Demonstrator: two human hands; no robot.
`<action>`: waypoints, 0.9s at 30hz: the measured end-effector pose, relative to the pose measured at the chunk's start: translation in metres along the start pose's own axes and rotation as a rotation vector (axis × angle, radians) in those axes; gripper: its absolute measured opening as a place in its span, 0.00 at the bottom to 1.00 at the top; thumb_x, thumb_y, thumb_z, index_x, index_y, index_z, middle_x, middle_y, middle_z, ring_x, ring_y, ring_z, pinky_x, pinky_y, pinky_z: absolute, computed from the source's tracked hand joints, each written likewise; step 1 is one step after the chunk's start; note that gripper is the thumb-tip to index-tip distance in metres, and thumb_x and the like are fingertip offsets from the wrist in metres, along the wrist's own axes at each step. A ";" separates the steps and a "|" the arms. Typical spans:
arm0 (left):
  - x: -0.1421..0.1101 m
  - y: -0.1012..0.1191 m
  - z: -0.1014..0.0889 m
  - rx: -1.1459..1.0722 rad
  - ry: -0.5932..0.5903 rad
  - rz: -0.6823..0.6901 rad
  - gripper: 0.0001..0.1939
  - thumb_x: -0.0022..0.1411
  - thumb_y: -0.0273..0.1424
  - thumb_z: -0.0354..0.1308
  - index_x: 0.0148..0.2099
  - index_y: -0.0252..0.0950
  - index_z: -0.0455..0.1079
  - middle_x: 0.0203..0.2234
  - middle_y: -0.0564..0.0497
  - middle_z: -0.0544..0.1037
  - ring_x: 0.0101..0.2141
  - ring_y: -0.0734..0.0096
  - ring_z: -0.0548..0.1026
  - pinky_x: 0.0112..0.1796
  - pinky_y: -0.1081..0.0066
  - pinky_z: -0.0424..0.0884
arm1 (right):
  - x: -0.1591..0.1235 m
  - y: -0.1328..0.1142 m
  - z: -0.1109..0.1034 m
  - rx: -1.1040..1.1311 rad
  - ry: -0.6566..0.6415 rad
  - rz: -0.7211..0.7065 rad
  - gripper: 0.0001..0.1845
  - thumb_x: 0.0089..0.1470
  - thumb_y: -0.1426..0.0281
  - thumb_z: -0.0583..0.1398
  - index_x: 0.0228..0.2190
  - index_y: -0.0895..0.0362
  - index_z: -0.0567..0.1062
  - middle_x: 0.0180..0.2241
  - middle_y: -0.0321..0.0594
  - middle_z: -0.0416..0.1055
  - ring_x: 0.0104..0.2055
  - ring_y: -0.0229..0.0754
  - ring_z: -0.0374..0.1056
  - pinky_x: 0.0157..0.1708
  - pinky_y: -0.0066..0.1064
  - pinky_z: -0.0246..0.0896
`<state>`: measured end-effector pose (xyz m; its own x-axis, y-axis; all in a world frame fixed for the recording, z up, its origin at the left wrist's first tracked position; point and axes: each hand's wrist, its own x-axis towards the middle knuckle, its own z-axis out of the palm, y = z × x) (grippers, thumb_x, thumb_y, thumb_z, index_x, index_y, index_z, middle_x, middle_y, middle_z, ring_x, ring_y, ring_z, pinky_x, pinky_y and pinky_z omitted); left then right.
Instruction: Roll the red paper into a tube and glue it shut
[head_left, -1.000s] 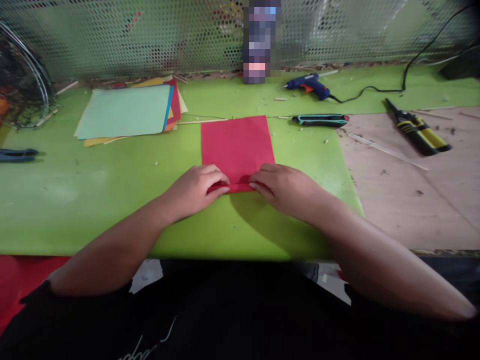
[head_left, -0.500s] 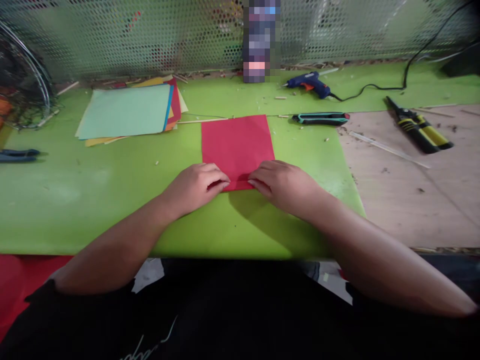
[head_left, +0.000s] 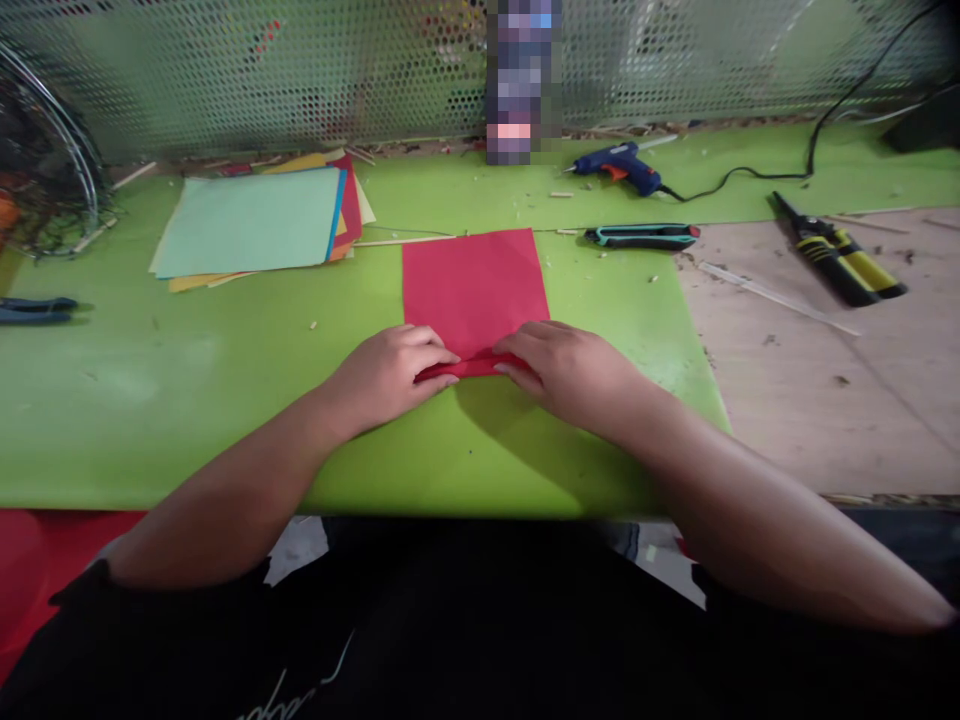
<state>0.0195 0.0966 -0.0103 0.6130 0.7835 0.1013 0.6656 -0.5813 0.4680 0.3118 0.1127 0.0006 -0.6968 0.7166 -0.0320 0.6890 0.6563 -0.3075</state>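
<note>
- A green-topped workbench (head_left: 150,400) fills the view, with a perforated metal screen (head_left: 300,70) behind it and a pale wooden board (head_left: 795,400) to its right.
- Nearby lie a stack of coloured paper sheets (head_left: 247,222), a blue hot glue gun (head_left: 619,168), a teal-handled tool (head_left: 641,236) and, on the board, yellow-and-black snips (head_left: 840,262).
- A red paper sheet (head_left: 474,285) lies flat at the bench's middle, just right of the stack.
- The step in hand appears to be turning the sheet's near edge over into a narrow fold (head_left: 472,368); this seems to call for even pressure along its length.
- The left hand (head_left: 386,378) and right hand (head_left: 574,375) are both closed down on the fold from opposite ends, a small gap between them. The thumbs are hidden, so how firm the pinch is cannot be told.
- The sheet looks smooth, but the fold is rounded, not yet creased flat.
</note>
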 end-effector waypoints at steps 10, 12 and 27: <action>0.001 -0.002 0.004 -0.011 0.020 0.002 0.13 0.80 0.39 0.63 0.57 0.38 0.83 0.48 0.44 0.87 0.47 0.57 0.84 0.51 0.57 0.77 | 0.000 -0.001 0.000 -0.048 -0.011 -0.025 0.19 0.79 0.64 0.55 0.55 0.59 0.83 0.47 0.52 0.79 0.47 0.52 0.73 0.47 0.41 0.62; 0.001 -0.002 0.004 -0.034 0.017 -0.008 0.11 0.80 0.38 0.64 0.55 0.38 0.83 0.48 0.45 0.87 0.47 0.57 0.84 0.50 0.58 0.77 | 0.000 -0.001 0.000 -0.050 -0.027 -0.029 0.19 0.79 0.66 0.55 0.56 0.58 0.83 0.48 0.52 0.79 0.48 0.52 0.74 0.48 0.41 0.62; 0.000 0.000 0.002 -0.117 0.004 -0.031 0.10 0.79 0.38 0.65 0.53 0.41 0.85 0.46 0.47 0.88 0.45 0.60 0.85 0.48 0.61 0.77 | 0.000 0.002 -0.001 -0.012 -0.042 -0.045 0.18 0.78 0.66 0.56 0.56 0.57 0.83 0.47 0.50 0.79 0.48 0.53 0.74 0.50 0.42 0.62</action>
<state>0.0200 0.0964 -0.0122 0.5914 0.8015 0.0884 0.6296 -0.5275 0.5704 0.3137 0.1144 0.0013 -0.7347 0.6759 -0.0580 0.6590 0.6908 -0.2976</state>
